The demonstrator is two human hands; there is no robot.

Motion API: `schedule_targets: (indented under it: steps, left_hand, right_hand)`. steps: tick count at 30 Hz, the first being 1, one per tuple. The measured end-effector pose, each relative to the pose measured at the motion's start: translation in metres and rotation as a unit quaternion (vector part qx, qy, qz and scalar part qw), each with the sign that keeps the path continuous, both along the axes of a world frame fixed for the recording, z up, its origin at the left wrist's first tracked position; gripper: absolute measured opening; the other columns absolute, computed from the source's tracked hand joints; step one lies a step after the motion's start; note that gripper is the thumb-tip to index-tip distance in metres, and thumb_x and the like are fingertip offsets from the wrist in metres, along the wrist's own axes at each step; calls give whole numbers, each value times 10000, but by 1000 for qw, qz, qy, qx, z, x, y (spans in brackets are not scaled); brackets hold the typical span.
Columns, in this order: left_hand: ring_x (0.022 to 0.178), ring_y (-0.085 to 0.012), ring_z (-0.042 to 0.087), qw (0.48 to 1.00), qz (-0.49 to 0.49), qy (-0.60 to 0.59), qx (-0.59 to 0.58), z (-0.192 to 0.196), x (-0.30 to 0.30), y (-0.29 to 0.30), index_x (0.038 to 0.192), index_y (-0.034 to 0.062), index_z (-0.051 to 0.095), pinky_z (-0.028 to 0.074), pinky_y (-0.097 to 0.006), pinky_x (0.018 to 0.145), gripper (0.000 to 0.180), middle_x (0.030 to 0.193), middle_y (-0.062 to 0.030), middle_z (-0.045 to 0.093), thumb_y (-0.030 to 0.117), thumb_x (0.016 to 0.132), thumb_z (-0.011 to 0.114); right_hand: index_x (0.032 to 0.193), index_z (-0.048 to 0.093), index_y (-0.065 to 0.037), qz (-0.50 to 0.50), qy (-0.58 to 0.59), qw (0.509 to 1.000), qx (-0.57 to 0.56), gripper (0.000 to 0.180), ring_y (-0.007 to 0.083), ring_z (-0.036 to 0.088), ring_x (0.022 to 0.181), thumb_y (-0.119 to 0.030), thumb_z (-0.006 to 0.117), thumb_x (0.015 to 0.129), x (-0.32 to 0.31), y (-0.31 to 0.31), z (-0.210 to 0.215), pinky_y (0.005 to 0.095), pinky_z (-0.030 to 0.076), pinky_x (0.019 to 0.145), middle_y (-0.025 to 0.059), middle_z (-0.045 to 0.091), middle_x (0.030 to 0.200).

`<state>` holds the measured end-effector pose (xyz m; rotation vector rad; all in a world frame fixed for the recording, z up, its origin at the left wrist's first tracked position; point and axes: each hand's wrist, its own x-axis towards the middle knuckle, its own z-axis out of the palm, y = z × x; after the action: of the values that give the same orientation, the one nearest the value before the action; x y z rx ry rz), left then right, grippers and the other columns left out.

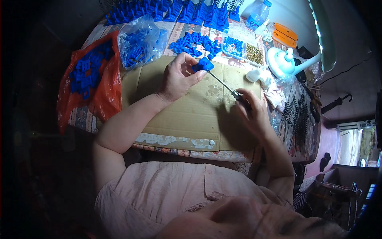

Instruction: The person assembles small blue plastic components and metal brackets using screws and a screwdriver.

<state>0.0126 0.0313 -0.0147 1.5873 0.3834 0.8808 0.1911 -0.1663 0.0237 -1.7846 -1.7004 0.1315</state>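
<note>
A small blue plastic part (204, 63) is held at the fingertips of the left hand (179, 77), pinched between thumb and fingers and raised just above a sheet of cardboard (187, 115) that is laid over the table (83, 117). The part sits at the upper right of that hand, beyond the fingertips. A thin screwdriver (223, 83) is gripped by the right hand (250, 109), whose fingers are closed around the handle; the metal shaft runs up and to the left from that hand, and its tip is met by the underside of the blue part. The 2 hands are kept apart, joined only by the tool. Behind the part, a loose heap of blue parts (195, 43) is seen on the table, with a clear bag of blue parts (139, 42) to its left and a red bag of blue parts (89, 75) further left. A clear tray (242, 49) with blue pieces and brass pieces is placed to the right of the heap, near a plastic bottle (258, 14) and a desk lamp (284, 61).
</note>
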Motion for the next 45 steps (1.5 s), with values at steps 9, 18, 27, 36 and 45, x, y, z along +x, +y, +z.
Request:
schedule_targets:
  steps: [9, 18, 27, 36, 45]
  left_hand:
    - [798, -30, 560, 997, 34, 14, 65, 1, -1, -2, 1010, 51, 510, 475, -198, 690, 262, 907, -7, 601, 14, 836, 701]
    - [655, -39, 567, 994, 78, -33, 70, -2, 4, -1, 910, 42, 538, 485, -210, 582, 290, 806, -18, 607, 78, 760, 784]
    - [718, -76, 602, 958, 105, -21, 264, 11, -4, -2, 946, 38, 551, 507, -221, 625, 303, 917, -67, 594, -9, 738, 765]
    - [595, -124, 614, 924, 126, -65, 356, 18, -2, 0, 916, 36, 528, 510, -249, 543, 324, 870, -64, 553, 1, 711, 777]
    - [654, -119, 612, 937, 113, -47, 326, 17, -7, -2, 972, 44, 548, 508, -248, 605, 371, 949, -116, 597, -33, 695, 782]
  right_hand:
    - [1043, 547, -31, -30, 196, 980, -31, 279, 182, 623, 755, -36, 688, 802, 2, 0, -12, 302, 494, 703, 120, 617, 834]
    - [1016, 606, -13, -21, 128, 991, -9, 212, 207, 606, 744, -109, 680, 842, 0, 1, -12, 297, 479, 697, 101, 610, 831]
    - [1019, 561, -16, -37, 250, 966, -57, 235, 105, 547, 773, -53, 691, 827, 3, 0, -15, 244, 449, 705, 35, 571, 845]
    - [1072, 603, 3, 14, 173, 985, -19, 212, 137, 545, 791, -66, 643, 876, 9, 2, -12, 253, 436, 725, 51, 567, 846]
    - [1071, 541, -25, 2, 266, 963, -34, 304, 65, 506, 778, 11, 674, 801, -1, 1, -12, 215, 425, 709, -5, 527, 835]
